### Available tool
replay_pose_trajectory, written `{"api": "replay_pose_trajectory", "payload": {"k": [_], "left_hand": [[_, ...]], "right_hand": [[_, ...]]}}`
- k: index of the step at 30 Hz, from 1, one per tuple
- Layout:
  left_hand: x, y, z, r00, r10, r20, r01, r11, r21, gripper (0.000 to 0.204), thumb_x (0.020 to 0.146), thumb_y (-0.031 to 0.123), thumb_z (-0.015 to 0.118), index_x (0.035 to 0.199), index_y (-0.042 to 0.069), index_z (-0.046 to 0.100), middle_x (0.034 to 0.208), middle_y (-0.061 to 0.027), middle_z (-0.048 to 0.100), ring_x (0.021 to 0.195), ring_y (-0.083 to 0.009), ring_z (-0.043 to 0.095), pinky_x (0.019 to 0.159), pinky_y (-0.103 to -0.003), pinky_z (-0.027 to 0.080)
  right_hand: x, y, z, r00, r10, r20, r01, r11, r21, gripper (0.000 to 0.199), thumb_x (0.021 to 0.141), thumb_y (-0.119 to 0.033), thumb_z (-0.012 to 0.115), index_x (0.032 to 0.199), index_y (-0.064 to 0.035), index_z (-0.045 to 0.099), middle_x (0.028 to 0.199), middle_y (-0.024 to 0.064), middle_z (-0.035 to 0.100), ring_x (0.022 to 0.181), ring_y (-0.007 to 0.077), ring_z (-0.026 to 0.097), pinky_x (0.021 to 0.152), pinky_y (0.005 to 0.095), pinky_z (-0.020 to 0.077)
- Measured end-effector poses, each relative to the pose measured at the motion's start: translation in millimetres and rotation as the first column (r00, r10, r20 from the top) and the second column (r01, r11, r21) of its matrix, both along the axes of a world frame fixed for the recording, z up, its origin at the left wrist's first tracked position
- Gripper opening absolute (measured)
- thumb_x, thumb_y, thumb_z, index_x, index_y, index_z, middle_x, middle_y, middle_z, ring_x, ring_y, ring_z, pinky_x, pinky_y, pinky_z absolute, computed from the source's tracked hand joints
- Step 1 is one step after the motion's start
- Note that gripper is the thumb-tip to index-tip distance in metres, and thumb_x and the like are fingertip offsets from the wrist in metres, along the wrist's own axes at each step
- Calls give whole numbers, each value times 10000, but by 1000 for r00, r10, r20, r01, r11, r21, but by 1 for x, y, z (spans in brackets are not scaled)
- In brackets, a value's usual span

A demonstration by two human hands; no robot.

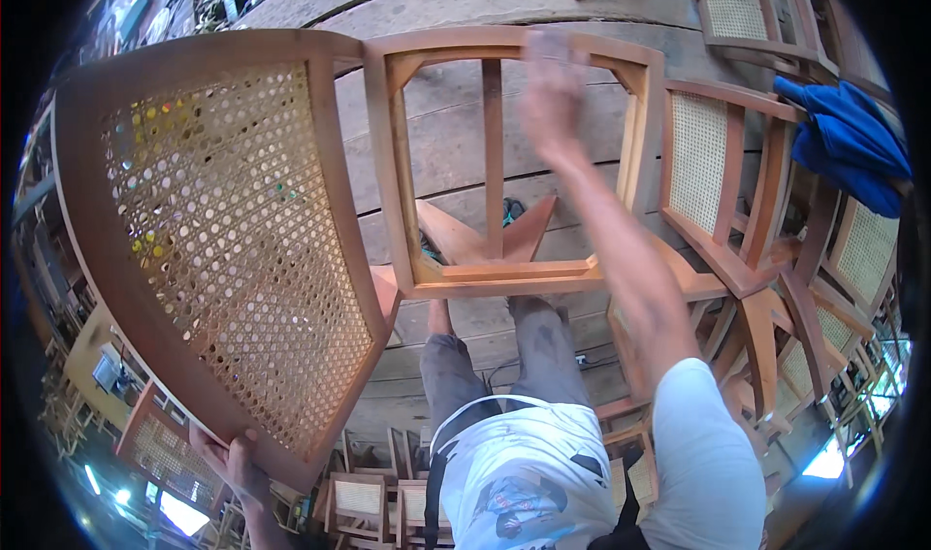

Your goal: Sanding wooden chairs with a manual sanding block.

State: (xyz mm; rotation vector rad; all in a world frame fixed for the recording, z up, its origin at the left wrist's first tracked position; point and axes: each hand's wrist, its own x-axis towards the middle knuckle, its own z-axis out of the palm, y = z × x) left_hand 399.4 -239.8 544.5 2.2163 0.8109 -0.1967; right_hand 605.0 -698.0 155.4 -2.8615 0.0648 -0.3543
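Observation:
A wooden chair frame stands in front of me, with a woven cane backrest (233, 210) on the left and an open seat frame (380, 162) on the right. My left hand (233, 465) grips the near end of the backrest's outer rail, its thumb on top. Over the far rail of the seat frame is my right hand (555, 104), smeared by motion. Something greyish shows at its fingertips, too blurred to name. Through the seat opening I see a centre stretcher (493, 152) and a splayed pair of wooden pieces (529, 232), with my feet partly visible beside them.
More chairs with cane panels (698, 162) crowd the right side, and a blue cloth (844, 143) drapes over one. Small cane-backed chairs (357, 506) stand behind my legs. Plank flooring (436, 152) runs beneath. Scraps and clutter (184, 7) lie at the far left.

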Motion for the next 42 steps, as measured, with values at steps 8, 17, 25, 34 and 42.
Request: {"api": "replay_pose_trajectory", "payload": {"k": [8,17,25,34,42], "left_hand": [[16,-27,6,991,135,-11,-135,991,8,586,681,216,732,1187,7,523,1051,-50,508,937,-160,507,853,-302,425],[27,-30,6,998,30,-58,-31,999,-14,550,657,264,749,1108,2,574,996,-42,526,909,-163,510,826,-311,416],[29,-32,8,998,33,-51,-34,999,-3,586,659,260,728,1156,-16,587,1021,-52,564,950,-172,541,859,-311,430],[36,-28,4,998,-43,-45,41,998,-53,534,703,198,701,1178,-26,603,1030,-55,602,940,-164,563,871,-301,446],[28,-15,8,1000,23,14,-22,999,-40,552,757,238,679,1233,-26,590,1073,-78,594,997,-180,552,925,-302,416]], "right_hand": [[28,141,11,804,592,56,-592,806,-20,534,886,-124,575,1416,-63,588,1518,117,542,1439,279,464,1212,533,306],[21,133,12,741,671,-34,-669,732,-128,547,905,-178,580,1438,-59,557,1532,105,523,1445,257,451,1230,536,297],[-171,155,7,478,857,-193,-791,515,330,649,878,-67,587,1515,-75,464,1623,92,397,1524,262,349,1225,519,309],[-237,162,5,634,772,-40,-696,593,405,667,857,-71,598,1510,-100,469,1609,38,427,1535,222,331,1275,530,210],[-101,172,-2,733,680,-23,-675,732,95,660,841,-43,611,1484,-105,477,1586,68,462,1498,239,390,1242,501,227]]}}
